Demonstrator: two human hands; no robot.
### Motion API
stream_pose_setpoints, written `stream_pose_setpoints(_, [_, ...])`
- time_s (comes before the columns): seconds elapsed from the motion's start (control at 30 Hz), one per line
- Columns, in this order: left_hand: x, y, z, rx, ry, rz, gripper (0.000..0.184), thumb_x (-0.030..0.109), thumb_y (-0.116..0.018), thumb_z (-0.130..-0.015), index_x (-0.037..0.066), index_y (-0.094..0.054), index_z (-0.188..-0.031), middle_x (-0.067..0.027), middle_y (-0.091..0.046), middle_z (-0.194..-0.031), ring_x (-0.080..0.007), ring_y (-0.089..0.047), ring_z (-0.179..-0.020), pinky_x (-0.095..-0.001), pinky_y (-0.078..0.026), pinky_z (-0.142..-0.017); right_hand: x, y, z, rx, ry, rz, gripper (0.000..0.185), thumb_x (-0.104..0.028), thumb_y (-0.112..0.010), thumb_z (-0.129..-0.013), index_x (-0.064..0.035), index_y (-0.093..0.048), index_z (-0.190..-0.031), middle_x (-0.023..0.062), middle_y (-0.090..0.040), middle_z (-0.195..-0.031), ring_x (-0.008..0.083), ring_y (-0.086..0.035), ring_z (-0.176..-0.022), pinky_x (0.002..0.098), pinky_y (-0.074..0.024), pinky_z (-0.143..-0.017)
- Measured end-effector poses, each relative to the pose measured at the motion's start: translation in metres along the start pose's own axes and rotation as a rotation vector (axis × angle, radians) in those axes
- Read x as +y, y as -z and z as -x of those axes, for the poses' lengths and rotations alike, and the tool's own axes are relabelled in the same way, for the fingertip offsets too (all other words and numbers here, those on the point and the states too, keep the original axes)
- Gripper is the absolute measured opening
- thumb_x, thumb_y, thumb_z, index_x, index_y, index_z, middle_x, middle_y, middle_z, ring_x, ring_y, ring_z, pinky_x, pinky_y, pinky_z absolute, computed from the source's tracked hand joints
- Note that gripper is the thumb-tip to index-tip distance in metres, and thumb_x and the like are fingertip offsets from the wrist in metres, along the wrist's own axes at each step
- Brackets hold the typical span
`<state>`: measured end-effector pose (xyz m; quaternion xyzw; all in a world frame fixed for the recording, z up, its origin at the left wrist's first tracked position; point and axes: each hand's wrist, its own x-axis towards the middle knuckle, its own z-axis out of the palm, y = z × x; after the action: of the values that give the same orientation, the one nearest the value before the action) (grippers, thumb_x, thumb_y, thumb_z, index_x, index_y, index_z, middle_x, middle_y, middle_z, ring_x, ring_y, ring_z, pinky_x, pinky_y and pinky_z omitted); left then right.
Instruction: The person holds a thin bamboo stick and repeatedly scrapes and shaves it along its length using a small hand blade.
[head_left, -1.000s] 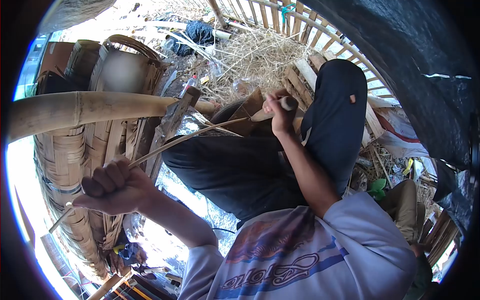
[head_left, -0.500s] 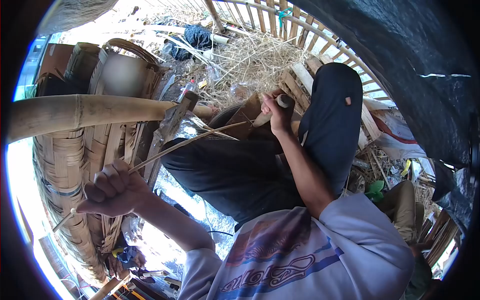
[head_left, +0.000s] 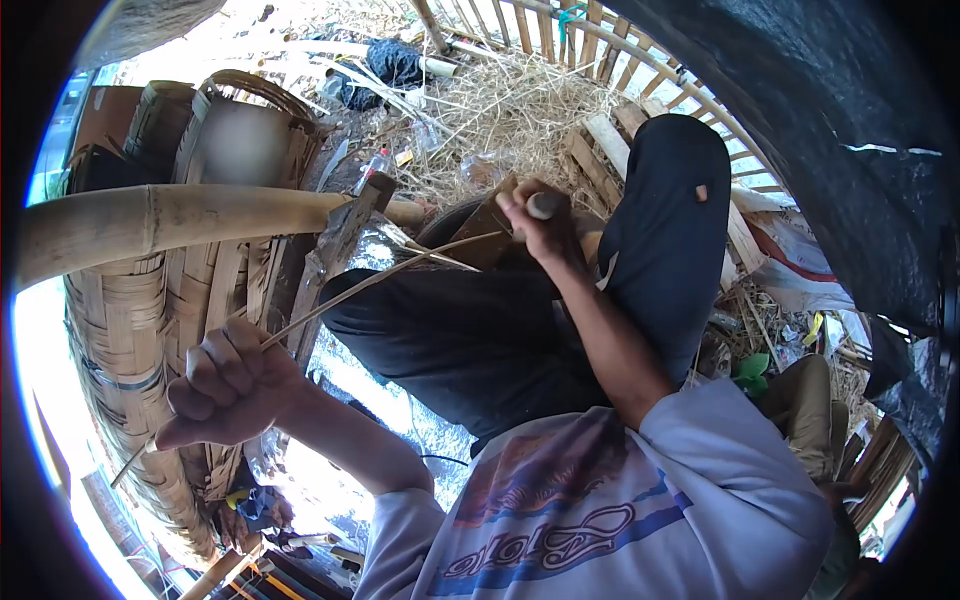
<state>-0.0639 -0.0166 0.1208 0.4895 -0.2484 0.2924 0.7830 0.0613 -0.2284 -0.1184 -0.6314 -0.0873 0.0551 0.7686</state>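
Note:
A thin bamboo strip [head_left: 350, 290] slants from the lower left up to the middle of the view. My left hand [head_left: 230, 385] is closed around it near its lower end, and a short piece sticks out past the thumb. My right hand [head_left: 542, 222] is wrapped round a rounded wooden handle [head_left: 542, 206] close to the strip's far end; whatever is attached to the handle is mostly hidden and cannot be made out. Beneath the strip lies my dark-trousered leg [head_left: 430, 335].
A thick bamboo pole [head_left: 180, 218] crosses at the left, against an upright wooden post [head_left: 345, 235]. Woven bamboo baskets [head_left: 125, 330] stand beyond it. Straw [head_left: 520, 110] covers the ground ahead, by a slatted fence [head_left: 600, 45]. A dark sheet [head_left: 820, 130] hangs at the right.
My right hand has moved slightly left, and the rounded handle end with it. My left hand still grips the strip and has shifted only a little.

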Motion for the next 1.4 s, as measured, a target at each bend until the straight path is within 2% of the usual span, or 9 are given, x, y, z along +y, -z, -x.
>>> stream_pose_setpoints(0.07, [-0.003, -0.004, -0.003, 0.012, -0.003, 0.022, 0.059, 0.067, -0.031, -0.088, 0.019, -0.025, -0.055, 0.0058, -0.016, -0.049, -0.0080, -0.014, -0.043, -0.0264, -0.019, -0.050, 0.005, 0.002, -0.001, 0.008, 0.115, 0.130, 0.020, -0.004, -0.066, -0.076, -0.0073, -0.049, -0.065, -0.0009, -0.047, -0.055, 0.0061, -0.046, -0.049, 0.0226, -0.0356, -0.047])
stream_pose_setpoints(0.2, [-0.005, -0.007, -0.003, 0.001, 0.020, 0.059, 0.058, 0.067, -0.032, -0.088, 0.019, -0.025, -0.055, 0.0062, -0.015, -0.049, -0.0076, -0.012, -0.042, -0.0261, -0.019, -0.049, -0.009, 0.004, -0.006, 0.103, -0.044, -0.437, 0.021, -0.001, -0.064, -0.078, -0.0067, -0.047, -0.067, 0.0004, -0.047, -0.058, 0.0083, -0.045, -0.049, 0.0250, -0.0367, -0.046])
stream_pose_setpoints(0.5, [-0.002, -0.004, 0.001, 0.021, -0.019, 0.004, 0.059, 0.068, -0.031, -0.088, 0.019, -0.023, -0.055, 0.0063, -0.014, -0.049, -0.0064, -0.012, -0.040, -0.0260, -0.018, -0.048, -0.015, 0.007, -0.009, 0.170, -0.035, -0.563, 0.015, -0.003, -0.065, -0.077, -0.0054, -0.050, -0.073, 0.0009, -0.046, -0.057, 0.0100, -0.045, -0.047, 0.0253, -0.0369, -0.047])
stream_pose_setpoints(0.67, [0.000, -0.008, 0.002, 0.051, -0.018, 0.007, 0.059, 0.067, -0.030, -0.088, 0.019, -0.023, -0.055, 0.0063, -0.015, -0.049, -0.0062, -0.012, -0.040, -0.0260, -0.018, -0.048, 0.013, 0.004, -0.007, 0.043, -0.048, -0.261, 0.015, -0.003, -0.065, -0.077, -0.0037, -0.052, -0.070, 0.0006, -0.048, -0.056, 0.0090, -0.046, -0.047, 0.0248, -0.0373, -0.047])
stream_pose_setpoints(0.87, [-0.002, -0.009, 0.001, 0.026, -0.018, -0.036, 0.059, 0.067, -0.031, -0.088, 0.019, -0.023, -0.055, 0.0064, -0.015, -0.048, -0.0061, -0.012, -0.040, -0.0250, -0.018, -0.047, -0.002, 0.001, -0.001, 0.167, -0.100, -0.567, 0.016, -0.003, -0.067, -0.077, -0.0053, -0.052, -0.069, -0.0007, -0.048, -0.056, 0.0081, -0.046, -0.048, 0.0247, -0.0356, -0.046])
stream_pose_setpoints(0.97, [-0.007, -0.014, -0.004, 0.024, -0.013, 0.001, 0.059, 0.067, -0.031, -0.089, 0.019, -0.023, -0.056, 0.0065, -0.015, -0.048, -0.0058, -0.011, -0.040, -0.0245, -0.017, -0.047, 0.024, -0.001, 0.004, 0.028, 0.158, 0.184, 0.022, -0.011, -0.068, -0.080, -0.0093, -0.053, -0.064, -0.0036, -0.049, -0.054, 0.0040, -0.045, -0.048, 0.0218, -0.0342, -0.045])
stream_pose_setpoints(1.13, [-0.007, -0.010, -0.004, 0.051, -0.022, -0.054, 0.059, 0.067, -0.030, -0.088, 0.018, -0.023, -0.056, 0.0067, -0.016, -0.047, -0.0053, -0.011, -0.039, -0.0243, -0.017, -0.047, -0.001, 0.000, -0.011, 0.179, -0.020, -0.401, 0.019, -0.007, -0.066, -0.079, -0.0053, -0.052, -0.066, -0.0007, -0.049, -0.053, 0.0067, -0.046, -0.045, 0.0221, -0.0360, -0.045])
stream_pose_setpoints(1.3, [-0.006, -0.008, -0.004, 0.042, -0.025, -0.017, 0.059, 0.067, -0.030, -0.088, 0.018, -0.023, -0.056, 0.0066, -0.016, -0.047, -0.0051, -0.011, -0.039, -0.0242, -0.017, -0.047, 0.020, -0.003, 0.000, 0.079, 0.025, 0.106, 0.021, -0.007, -0.067, -0.079, -0.0061, -0.051, -0.066, -0.0004, -0.049, -0.052, 0.0061, -0.046, -0.046, 0.0221, -0.0364, -0.046])
stream_pose_setpoints(1.4, [-0.004, -0.004, -0.002, 0.106, -0.020, -0.055, 0.059, 0.067, -0.030, -0.088, 0.019, -0.022, -0.056, 0.0068, -0.016, -0.047, -0.0050, -0.011, -0.039, -0.0242, -0.018, -0.047, 0.008, -0.001, -0.005, 0.168, -0.053, -0.159, 0.019, -0.005, -0.066, -0.079, -0.0057, -0.052, -0.066, -0.0004, -0.049, -0.053, 0.0064, -0.045, -0.046, 0.0227, -0.0363, -0.046])
